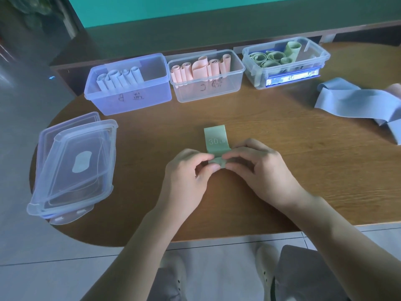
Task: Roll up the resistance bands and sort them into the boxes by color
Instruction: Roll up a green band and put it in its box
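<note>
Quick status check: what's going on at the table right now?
Left hand and right hand pinching green band, partly rolled. Green box open. Path clear.

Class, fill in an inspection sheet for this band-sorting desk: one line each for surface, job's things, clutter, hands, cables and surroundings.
Surface: wooden table with a rounded end.
Job's things: green band, partly rolled at its near end, printed "30"; left box holds blue rolls, middle box pink rolls, right box green rolls; unrolled blue bands lie at the right edge.
Clutter: stacked clear lids at the table's left end.
Hands: left hand and right hand both pinch the green band's rolled end.
Cables: nothing seen.
Surroundings: teal wall, tiled floor, the person's knees and shoes below.
</note>
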Motion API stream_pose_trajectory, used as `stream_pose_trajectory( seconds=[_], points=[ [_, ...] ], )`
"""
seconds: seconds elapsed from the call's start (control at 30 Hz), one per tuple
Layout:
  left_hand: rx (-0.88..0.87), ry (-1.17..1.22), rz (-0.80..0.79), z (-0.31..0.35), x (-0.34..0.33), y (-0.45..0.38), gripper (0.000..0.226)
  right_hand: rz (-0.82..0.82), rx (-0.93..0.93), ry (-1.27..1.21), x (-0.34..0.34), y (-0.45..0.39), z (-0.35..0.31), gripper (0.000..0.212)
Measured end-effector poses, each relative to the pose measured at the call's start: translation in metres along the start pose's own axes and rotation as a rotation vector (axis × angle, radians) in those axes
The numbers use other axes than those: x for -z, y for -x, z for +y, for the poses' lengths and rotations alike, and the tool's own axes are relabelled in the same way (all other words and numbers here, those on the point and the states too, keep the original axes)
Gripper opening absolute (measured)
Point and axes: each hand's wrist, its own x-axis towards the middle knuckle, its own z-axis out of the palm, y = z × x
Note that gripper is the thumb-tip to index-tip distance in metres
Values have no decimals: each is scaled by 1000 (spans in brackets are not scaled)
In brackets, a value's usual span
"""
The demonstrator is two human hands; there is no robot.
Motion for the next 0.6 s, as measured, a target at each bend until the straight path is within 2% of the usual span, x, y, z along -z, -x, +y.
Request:
stream_pose_trajectory(
  seconds=[0.1, 0.33, 0.47, 0.6],
  points=[
    [-4, -36, 18, -2, -4, -3, 23, -60, -35, 9, 1, -5, 5, 30],
    [-53, -43, 69, 2, -3, -3, 13, -58, -49, 5, -4, -13, 5, 26],
    [18, -40, 27, 2, -4, -6, 26, 13, -15, 59, -7, -11, 6, 25],
    [15, -40, 26, -2, -5, -9, 26, 67, 5, 38, -8, -12, 3, 17]
  ],
)
